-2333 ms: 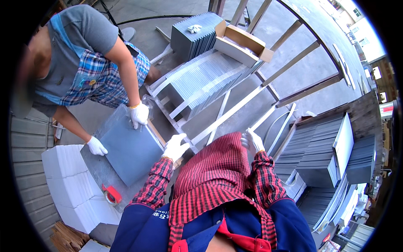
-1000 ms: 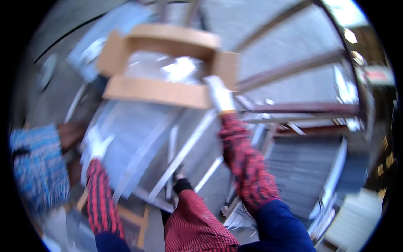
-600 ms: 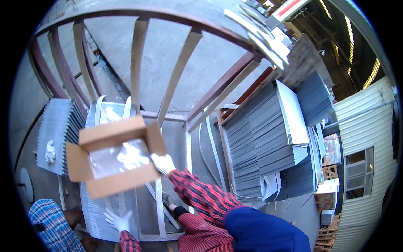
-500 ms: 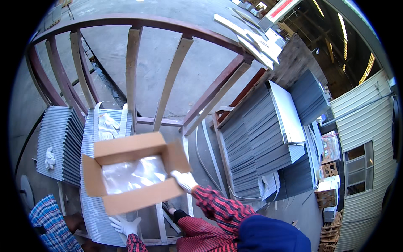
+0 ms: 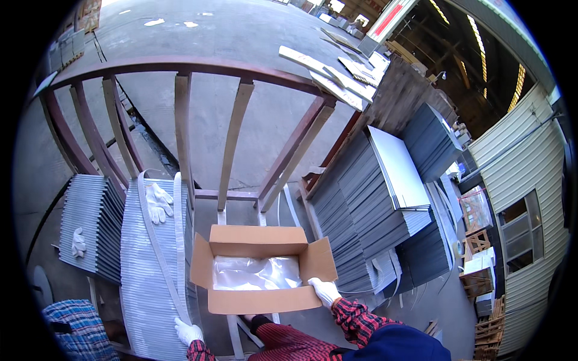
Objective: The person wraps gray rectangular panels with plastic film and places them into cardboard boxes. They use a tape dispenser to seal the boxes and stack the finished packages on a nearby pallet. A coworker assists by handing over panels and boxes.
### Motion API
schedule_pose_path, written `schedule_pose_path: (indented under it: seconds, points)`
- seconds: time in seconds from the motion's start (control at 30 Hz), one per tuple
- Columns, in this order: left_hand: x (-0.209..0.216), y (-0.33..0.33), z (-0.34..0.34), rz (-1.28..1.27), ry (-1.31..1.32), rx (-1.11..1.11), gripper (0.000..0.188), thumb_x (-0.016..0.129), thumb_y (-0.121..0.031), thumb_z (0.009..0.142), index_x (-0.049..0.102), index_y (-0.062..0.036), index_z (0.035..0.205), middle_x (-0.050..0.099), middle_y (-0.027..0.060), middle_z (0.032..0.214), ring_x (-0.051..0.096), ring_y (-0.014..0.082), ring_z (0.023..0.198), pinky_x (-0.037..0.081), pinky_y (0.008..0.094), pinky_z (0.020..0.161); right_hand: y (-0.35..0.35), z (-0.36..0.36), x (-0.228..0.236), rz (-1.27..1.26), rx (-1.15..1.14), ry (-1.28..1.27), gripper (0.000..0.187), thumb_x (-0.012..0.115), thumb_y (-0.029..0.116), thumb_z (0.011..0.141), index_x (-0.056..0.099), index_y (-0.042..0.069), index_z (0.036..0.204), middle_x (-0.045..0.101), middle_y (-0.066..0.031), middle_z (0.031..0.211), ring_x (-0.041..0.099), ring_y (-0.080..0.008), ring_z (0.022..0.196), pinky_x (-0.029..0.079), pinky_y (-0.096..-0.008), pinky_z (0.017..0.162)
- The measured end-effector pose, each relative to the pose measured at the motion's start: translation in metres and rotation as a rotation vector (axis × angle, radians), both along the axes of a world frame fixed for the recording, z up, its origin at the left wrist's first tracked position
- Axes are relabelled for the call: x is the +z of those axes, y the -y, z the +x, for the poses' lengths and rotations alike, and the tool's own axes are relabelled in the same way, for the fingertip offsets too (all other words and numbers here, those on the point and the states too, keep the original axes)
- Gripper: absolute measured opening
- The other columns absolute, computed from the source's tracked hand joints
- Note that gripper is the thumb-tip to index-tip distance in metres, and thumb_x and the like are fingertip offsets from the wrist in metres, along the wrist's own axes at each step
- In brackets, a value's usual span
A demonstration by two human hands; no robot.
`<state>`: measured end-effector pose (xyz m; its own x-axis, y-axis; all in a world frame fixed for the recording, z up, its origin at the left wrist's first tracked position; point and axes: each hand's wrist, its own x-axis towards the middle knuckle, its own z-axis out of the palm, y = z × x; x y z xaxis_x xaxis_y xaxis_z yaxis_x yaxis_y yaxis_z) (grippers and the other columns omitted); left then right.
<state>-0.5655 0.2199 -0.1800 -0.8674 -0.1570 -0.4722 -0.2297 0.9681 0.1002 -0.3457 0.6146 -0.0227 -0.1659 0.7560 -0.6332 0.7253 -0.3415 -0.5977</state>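
Observation:
My right hand, in a white glove, grips the near right corner of an open cardboard box. The box hangs level in front of my legs, flaps spread, with shiny clear plastic inside. To its left, my gloved left hand lies at the near right edge of a long stack of ribbed grey metal panels, fingers stretched out. A pale flat strap runs diagonally over that stack to this hand; whether the fingers touch it is unclear. A pair of white gloves lies on the stack's far end.
A shorter panel stack with another glove stands at left, near a person in a blue plaid garment. A dark red metal frame with slats rises ahead. Large stacks of grey sheets stand at right, with loose straps beside them.
The box has moved right and levelled out, uncovering the panel stack and its strap. My left hand has shifted slightly, its fingers less spread. The view has tilted upward.

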Motion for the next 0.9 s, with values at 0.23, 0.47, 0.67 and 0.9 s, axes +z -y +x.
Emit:
schedule_pose_path:
  seconds: [0.23,0.47,0.67,0.9]
  points:
    - [0.056,-0.055,0.069,0.273,0.028,-0.507,0.031,0.055,-0.007,0.088,0.051,-0.0092,0.119,0.051,0.0227,0.111,0.064,0.0447,0.095,0.054,0.0526,0.085,0.019,-0.083,0.045,-0.070,0.298,-0.187,0.060,0.059,0.051,0.089,0.067,-0.004,0.110,0.069,-0.0183,0.098,0.065,-0.0205,0.087,0.050,-0.0319,0.080]
    - [0.111,-0.109,0.141,0.556,0.208,-0.558,0.025,0.045,-0.013,0.093,0.049,-0.0135,0.118,0.060,0.0180,0.103,0.066,0.0411,0.085,0.052,0.0538,0.071,0.125,-0.239,-0.003,0.047,0.660,-0.407,0.061,0.054,0.050,0.091,0.064,-0.006,0.113,0.069,-0.0232,0.106,0.064,-0.0301,0.099,0.048,-0.0378,0.089]
    - [0.163,-0.088,0.168,0.590,0.162,-0.409,0.015,0.044,-0.013,0.094,0.049,-0.0075,0.106,0.060,0.0191,0.096,0.066,0.0409,0.084,0.052,0.0542,0.071,0.231,-0.309,-0.076,-0.193,0.517,-0.328,0.063,0.042,0.050,0.094,0.066,-0.007,0.106,0.068,-0.0258,0.103,0.064,-0.0345,0.103,0.048,-0.0393,0.088]
    - [0.140,-0.088,0.167,0.627,0.255,-0.460,0.026,0.048,-0.016,0.094,0.051,0.0006,0.113,0.065,0.0216,0.088,0.068,0.0397,0.079,0.053,0.0514,0.069,0.228,-0.292,-0.076,-0.581,0.709,-0.574,0.074,0.065,0.059,0.085,0.060,-0.001,0.128,0.064,-0.0173,0.123,0.061,-0.0307,0.113,0.046,-0.0366,0.097]
